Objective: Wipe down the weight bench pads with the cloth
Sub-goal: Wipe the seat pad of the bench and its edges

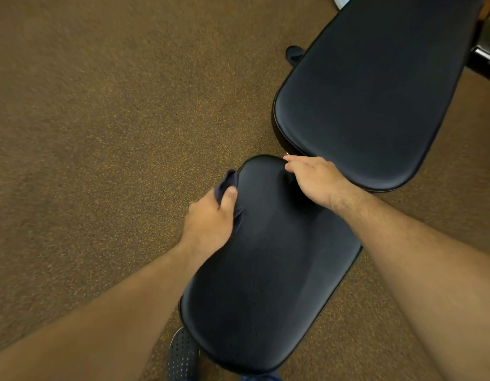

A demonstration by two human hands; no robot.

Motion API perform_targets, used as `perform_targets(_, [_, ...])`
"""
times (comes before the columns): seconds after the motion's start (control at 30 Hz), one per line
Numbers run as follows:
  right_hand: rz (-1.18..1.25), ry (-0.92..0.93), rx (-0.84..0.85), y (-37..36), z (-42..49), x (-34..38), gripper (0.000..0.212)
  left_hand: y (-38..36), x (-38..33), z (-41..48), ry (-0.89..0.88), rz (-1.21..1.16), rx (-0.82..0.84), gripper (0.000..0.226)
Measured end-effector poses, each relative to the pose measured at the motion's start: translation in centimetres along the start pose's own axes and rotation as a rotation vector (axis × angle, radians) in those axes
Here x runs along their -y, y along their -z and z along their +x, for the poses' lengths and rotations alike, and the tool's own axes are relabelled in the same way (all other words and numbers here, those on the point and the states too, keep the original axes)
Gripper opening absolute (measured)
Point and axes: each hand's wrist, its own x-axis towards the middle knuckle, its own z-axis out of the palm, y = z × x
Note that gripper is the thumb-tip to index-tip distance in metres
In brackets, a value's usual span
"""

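Observation:
A black padded seat pad lies below me, and the longer black back pad stretches off to the upper right. My left hand grips a dark blue cloth against the seat pad's left edge, thumb on top of the fabric. My right hand rests on the seat pad's far end, near the gap between the two pads, its fingers lying fairly flat and holding nothing.
Brown speckled carpet surrounds the bench. My dark perforated shoe shows under the seat pad's near end. A dark bench foot sticks out left of the back pad. Black metal equipment stands at the right edge.

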Motion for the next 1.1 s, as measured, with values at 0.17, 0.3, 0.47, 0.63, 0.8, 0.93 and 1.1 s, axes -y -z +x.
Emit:
perform_targets(0.17, [-0.019, 0.018, 0.009, 0.0, 0.3, -0.4, 0.045, -0.5, -1.4, 1.5, -0.064, 0.052, 0.004, 0.052])
perform_targets(0.3, [-0.024, 0.015, 0.013, 0.1, 0.2, -0.2, 0.045, 0.7, 1.7, -1.2, -0.039, 0.035, 0.06, 0.053])
perform_targets(0.47, [-0.093, -0.003, -0.041, -0.7, -0.5, -0.1, 0.049, 1.3, 4.5, -4.2, 0.003, 0.009, 0.053, 0.055])
perform_targets(0.63, [-0.08, -0.024, -0.032, -1.1, -1.4, -0.2, 0.051, 1.6, 4.2, -5.1, -0.007, 0.03, 0.044, 0.051])
perform_targets(0.8, [0.061, -0.048, -0.006, -0.7, -1.1, 0.2, 0.048, -0.1, 0.0, -1.1, -0.209, 0.125, 0.004, 0.055])
perform_targets(0.93, [0.143, -0.073, 0.002, -0.4, -0.8, -0.2, 0.048, -1.5, -0.9, -1.3, -0.373, 0.439, 0.005, 0.064])
perform_targets(1.1, [0.13, -0.025, 0.03, -0.3, -1.1, -0.3, 0.047, -1.1, 1.9, -3.6, -0.575, 0.633, 0.023, 0.071])
